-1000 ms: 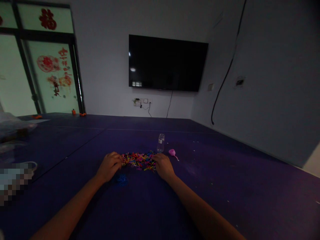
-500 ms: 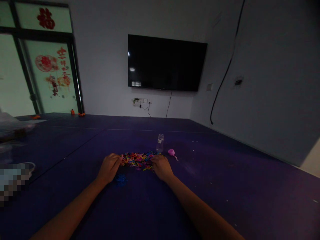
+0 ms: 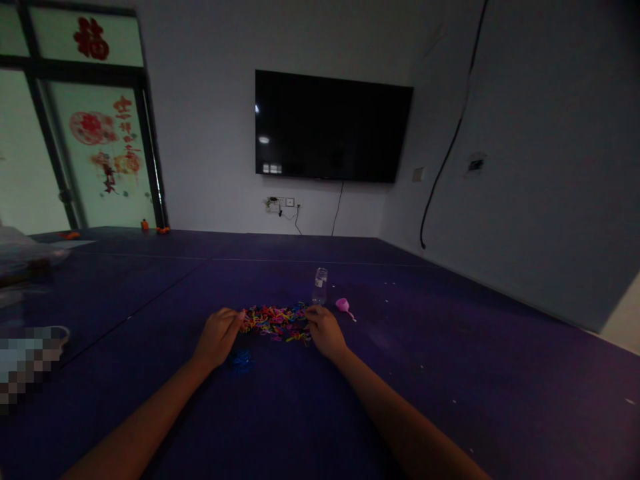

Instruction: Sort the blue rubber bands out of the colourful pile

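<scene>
A flat heap of small multicoloured rubber bands (image 3: 275,321) lies on the dark purple surface between my two hands. My left hand (image 3: 219,333) is at the heap's left end, thumb and fingers drawn together against the bands. At the right end, my right hand (image 3: 325,330) has its fingers bent together over the bands' edge. Whatever either set of fingertips holds is hidden or too small to make out. A separate small clump of blue bands (image 3: 243,361) sits just right of my left wrist. Behind my right hand stands a clear bottle (image 3: 320,285).
A pink cup-shaped thing (image 3: 343,305) with a short tail lies right of the bottle. At the far left are a crumpled clear plastic bag (image 3: 25,257) and a pale, partly pixelated item (image 3: 25,360). Small white scraps dot the right side of the surface.
My right hand has shifted slightly, its fingertips now nearer the heap's back right edge, with more bands showing beside them. My left hand stays nearly in place.
</scene>
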A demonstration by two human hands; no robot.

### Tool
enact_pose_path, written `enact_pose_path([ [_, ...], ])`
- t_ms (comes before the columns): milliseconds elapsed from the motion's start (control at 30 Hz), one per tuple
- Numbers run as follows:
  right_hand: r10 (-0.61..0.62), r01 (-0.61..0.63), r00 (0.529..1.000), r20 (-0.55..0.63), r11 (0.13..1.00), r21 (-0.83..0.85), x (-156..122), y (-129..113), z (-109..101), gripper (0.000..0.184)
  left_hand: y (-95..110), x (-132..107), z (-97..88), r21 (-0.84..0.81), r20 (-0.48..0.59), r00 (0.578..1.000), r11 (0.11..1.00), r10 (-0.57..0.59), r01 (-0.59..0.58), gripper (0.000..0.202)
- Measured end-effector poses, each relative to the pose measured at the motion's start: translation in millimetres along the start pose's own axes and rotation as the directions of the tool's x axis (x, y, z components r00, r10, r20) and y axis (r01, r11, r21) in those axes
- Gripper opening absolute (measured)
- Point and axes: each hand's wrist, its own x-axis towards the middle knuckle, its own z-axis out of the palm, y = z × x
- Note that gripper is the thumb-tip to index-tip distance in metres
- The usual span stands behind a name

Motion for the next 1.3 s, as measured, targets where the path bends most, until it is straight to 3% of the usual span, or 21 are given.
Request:
enact_pose_path([
  [700,-0.023,0.024,1.000,-0.019,0.999,0.033,1,0,-1,0.042,-8,1,3.2,0.052,0.014,0.998,0.997,0.064,-0.065,0.048],
  [867,-0.203,0.203,0.979,-0.017,0.979,-0.035,-8,-28,-7,0.044,-1,3,7.2,0.063,-0.012,0.987,0.986,0.158,-0.157,0.032],
  [1033,-0.442,0.442,0.895,0.056,0.897,0.017,-20,-66,-4,0.045,14,0,12.0,0.033,0.072,0.954,0.955,0.290,-0.293,0.024],
  [1133,-0.480,0.476,0.874,0.077,0.877,0.058,-22,-75,-3,0.044,16,-1,13.7,0.030,0.107,0.938,0.942,0.328,-0.333,0.011],
  [1300,-0.474,0.469,0.880,0.041,0.879,0.084,-22,-72,-2,0.046,12,1,11.8,0.019,0.108,0.955,0.960,0.277,-0.281,0.014],
])
